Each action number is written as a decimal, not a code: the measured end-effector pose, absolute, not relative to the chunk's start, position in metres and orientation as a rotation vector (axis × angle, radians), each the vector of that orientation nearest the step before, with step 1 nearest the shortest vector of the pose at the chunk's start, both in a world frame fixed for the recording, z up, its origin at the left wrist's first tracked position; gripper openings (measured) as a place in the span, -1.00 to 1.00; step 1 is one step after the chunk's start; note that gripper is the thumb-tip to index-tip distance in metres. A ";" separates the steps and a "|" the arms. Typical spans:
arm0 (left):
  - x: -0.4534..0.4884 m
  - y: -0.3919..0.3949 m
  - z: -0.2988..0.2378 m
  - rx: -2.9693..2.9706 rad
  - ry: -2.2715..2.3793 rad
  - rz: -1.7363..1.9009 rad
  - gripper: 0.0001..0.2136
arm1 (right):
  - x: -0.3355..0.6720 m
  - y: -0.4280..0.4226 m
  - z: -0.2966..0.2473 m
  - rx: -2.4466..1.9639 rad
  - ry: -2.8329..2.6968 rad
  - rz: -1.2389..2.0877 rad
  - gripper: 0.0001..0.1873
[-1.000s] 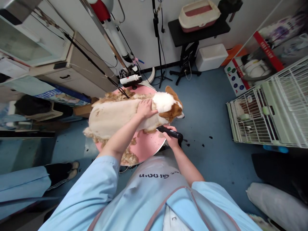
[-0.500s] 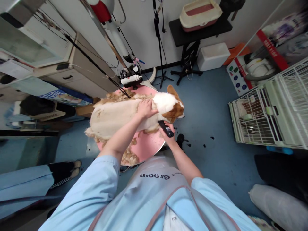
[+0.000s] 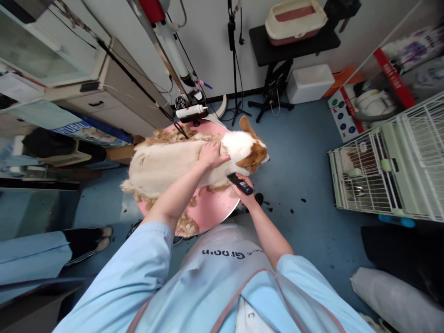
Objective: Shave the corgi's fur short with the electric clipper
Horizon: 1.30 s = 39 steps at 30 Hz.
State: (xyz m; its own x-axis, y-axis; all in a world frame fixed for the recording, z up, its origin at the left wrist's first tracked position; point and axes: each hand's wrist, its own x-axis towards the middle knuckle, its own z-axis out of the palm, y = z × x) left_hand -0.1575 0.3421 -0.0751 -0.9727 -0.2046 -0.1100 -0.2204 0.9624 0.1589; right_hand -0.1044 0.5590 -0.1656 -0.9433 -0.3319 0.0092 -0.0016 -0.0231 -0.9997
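Note:
A tan and white dog (image 3: 173,162) lies on a round pink grooming table (image 3: 211,208), head to the right. My left hand (image 3: 210,155) rests flat on its shoulders, fingers spread into the fur. My right hand (image 3: 247,192) is closed round a black hair clipper (image 3: 240,183), whose head touches the dog's near side below the neck. Clumps of cut fur (image 3: 183,224) lie on the table around the dog.
A white bottle (image 3: 190,112) lies at the table's far edge by the grooming arm. A white wire cage (image 3: 388,166) stands at the right. A black stand (image 3: 277,51) holds a litter tray. Another person's legs (image 3: 52,249) are at the left.
My right hand has swung the clipper from pointing out over the table edge to lie against the dog's side. The left hand stays on the dog's shoulders.

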 end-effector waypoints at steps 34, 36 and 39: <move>-0.169 0.329 -0.072 -0.447 2.971 0.259 -0.39 | -0.114 0.550 -0.162 -0.356 1.921 -2.157 -0.71; -0.170 0.328 -0.071 -0.464 2.962 0.266 -0.38 | -0.111 0.544 -0.167 -0.413 1.962 -2.103 -0.71; -0.170 0.326 -0.071 -0.483 2.948 0.282 -0.37 | -0.098 0.544 -0.178 -0.467 1.990 -1.970 -0.72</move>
